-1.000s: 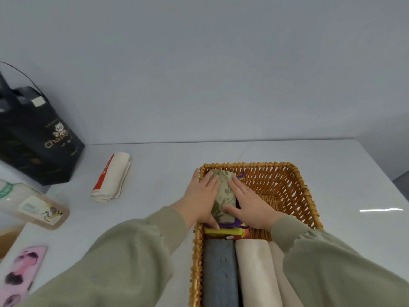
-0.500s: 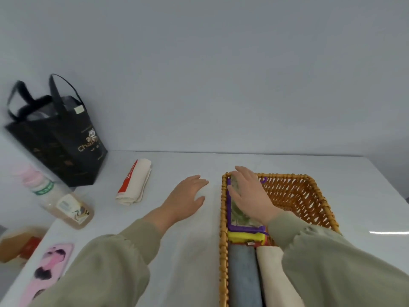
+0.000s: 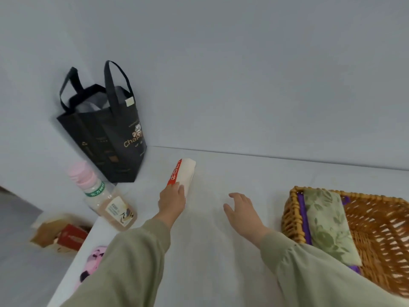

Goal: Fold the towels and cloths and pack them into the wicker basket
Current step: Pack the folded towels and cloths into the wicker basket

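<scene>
White cloth (image 3: 182,175) with a red band lies well left of the basket (image 3: 290,218); the left hand (image 3: 171,201), fingers straight, touches its near end, apparently to fetch it; the right hand (image 3: 242,210) hovers between, fingers loosely spread, empty; a green cloth (image 3: 325,220) sits packed inside

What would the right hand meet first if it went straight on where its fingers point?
Most likely the folded white cloth with the red band, whose near end the left hand touches. Between it and the right hand only bare table shows.
</scene>
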A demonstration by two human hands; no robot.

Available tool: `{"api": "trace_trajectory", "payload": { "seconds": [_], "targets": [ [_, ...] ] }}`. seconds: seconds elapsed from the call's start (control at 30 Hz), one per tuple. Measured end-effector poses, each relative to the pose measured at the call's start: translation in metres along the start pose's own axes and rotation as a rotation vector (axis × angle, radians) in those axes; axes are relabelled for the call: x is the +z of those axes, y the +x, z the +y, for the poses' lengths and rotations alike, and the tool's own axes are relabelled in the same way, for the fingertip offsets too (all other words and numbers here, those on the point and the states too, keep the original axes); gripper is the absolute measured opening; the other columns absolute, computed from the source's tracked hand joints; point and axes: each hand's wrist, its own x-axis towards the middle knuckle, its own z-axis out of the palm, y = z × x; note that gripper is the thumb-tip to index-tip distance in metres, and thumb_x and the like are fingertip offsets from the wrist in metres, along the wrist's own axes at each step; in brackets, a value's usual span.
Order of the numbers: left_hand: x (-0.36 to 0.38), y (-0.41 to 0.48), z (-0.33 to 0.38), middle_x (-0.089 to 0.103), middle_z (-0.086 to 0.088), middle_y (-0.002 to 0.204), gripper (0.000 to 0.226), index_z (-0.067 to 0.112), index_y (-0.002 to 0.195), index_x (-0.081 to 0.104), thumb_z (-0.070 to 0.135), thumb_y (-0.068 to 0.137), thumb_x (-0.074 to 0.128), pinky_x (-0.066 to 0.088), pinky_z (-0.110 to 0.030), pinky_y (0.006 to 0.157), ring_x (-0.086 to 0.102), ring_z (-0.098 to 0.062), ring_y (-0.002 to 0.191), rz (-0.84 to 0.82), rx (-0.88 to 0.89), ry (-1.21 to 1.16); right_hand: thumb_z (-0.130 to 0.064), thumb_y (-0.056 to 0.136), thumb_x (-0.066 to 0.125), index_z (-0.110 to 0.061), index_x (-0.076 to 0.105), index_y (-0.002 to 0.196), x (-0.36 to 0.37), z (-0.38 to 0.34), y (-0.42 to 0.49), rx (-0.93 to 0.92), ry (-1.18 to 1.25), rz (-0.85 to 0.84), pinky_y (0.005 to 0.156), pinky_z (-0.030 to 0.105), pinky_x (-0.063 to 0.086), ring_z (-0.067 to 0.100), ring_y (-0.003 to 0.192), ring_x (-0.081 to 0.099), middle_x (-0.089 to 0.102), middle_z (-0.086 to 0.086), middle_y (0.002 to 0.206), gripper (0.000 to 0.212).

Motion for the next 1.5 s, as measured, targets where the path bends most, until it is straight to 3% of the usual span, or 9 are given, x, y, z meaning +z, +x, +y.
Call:
{"api": "trace_trajectory", "payload": {
  "seconds": [0.2,0.47,0.73,0.87,1.0,1.17,1.23,1.37,1.5],
  "targets": [
    [0.007,0.048,-0.022,0.051,-0.012,0.135,0.066,0.010,0.142,0.029,0.035,0.089,0.061,0.043,-0.041,0.099,0.052,-0.035,0.119,-0.132,-0.227,-0.243,-0.033,0.101,0.038,-0.011,0.034,0.142,0.022,0.012,0.015,0.114,0.029,-0.069,0.109,0.027,0.025,0.019,0.135,0.030,0.035,0.004,0.147,0.047],
    [0.042,0.016,-0.006,0.069,-0.015,0.105,0.050,-0.001,0.115,0.062,0.006,0.070,0.081,0.055,-0.044,0.087,0.067,-0.030,0.094,-0.463,-0.353,-0.632,-0.036,0.101,0.040,-0.012,0.033,0.143,0.013,0.019,0.004,0.347,0.304,-0.069,0.103,0.026,0.030,0.021,0.134,0.037,0.035,0.006,0.149,0.050],
    [0.037,-0.061,0.071,0.069,-0.007,0.114,0.065,0.013,0.124,0.056,0.010,0.064,0.081,0.052,-0.044,0.093,0.065,-0.027,0.106,-0.714,0.002,-0.898,-0.063,0.079,0.058,-0.013,0.025,0.148,-0.042,0.005,-0.001,0.437,0.787,0.011,0.107,0.044,0.039,0.024,0.126,0.048,0.046,0.005,0.142,0.091],
    [0.025,-0.092,0.120,0.069,-0.004,0.112,0.058,0.018,0.120,0.057,0.007,0.068,0.080,0.054,-0.040,0.091,0.065,-0.023,0.104,-0.696,0.169,-0.868,-0.040,0.088,0.064,-0.006,0.053,0.126,-0.089,0.004,-0.025,0.304,1.051,0.023,0.093,0.044,0.052,0.026,0.101,0.067,0.069,0.010,0.112,0.052],
    [0.024,-0.123,0.162,0.068,-0.003,0.112,0.045,0.018,0.117,0.056,0.005,0.078,0.074,0.054,-0.035,0.089,0.065,-0.021,0.103,-0.745,0.279,-0.786,-0.026,0.087,0.067,-0.004,0.055,0.124,-0.142,0.023,-0.066,0.222,1.139,0.091,0.091,0.045,0.053,0.029,0.102,0.067,0.069,0.012,0.112,0.045],
    [0.049,-0.165,0.217,0.068,0.002,0.113,0.069,0.018,0.123,0.054,0.038,0.062,0.082,0.054,-0.037,0.090,0.066,-0.015,0.102,-0.756,0.408,-0.561,-0.008,0.088,0.063,-0.001,0.059,0.116,-0.199,0.058,-0.117,0.178,1.182,0.175,0.078,0.041,0.057,0.030,0.099,0.068,0.069,0.015,0.110,0.029],
    [0.061,-0.186,0.239,0.067,0.007,0.110,0.050,0.019,0.121,0.056,0.043,0.080,0.072,0.053,-0.027,0.086,0.065,-0.010,0.099,-0.739,0.492,-0.477,-0.008,0.088,0.063,-0.003,0.059,0.114,-0.218,0.081,-0.132,0.177,1.149,0.247,0.078,0.042,0.056,0.029,0.098,0.068,0.070,0.013,0.108,0.027],
    [0.089,-0.207,0.253,0.061,0.005,0.105,0.031,0.017,0.113,0.062,0.035,0.100,0.041,0.041,-0.023,0.083,0.057,-0.015,0.106,-0.413,0.698,-0.244,-0.004,0.088,0.062,-0.003,0.058,0.115,-0.246,0.139,-0.153,0.214,1.117,0.453,0.085,0.048,0.053,0.030,0.099,0.066,0.068,0.014,0.109,0.027],
    [0.138,-0.201,0.232,0.017,-0.006,0.158,0.061,0.007,0.151,0.013,0.038,0.102,0.030,0.012,-0.032,0.118,0.010,-0.023,0.147,-0.278,0.876,0.449,-0.002,0.086,0.063,-0.011,0.057,0.114,-0.237,0.195,-0.154,0.298,0.962,0.503,0.092,0.052,0.050,0.029,0.102,0.064,0.067,0.009,0.109,0.031]
  ]
}}
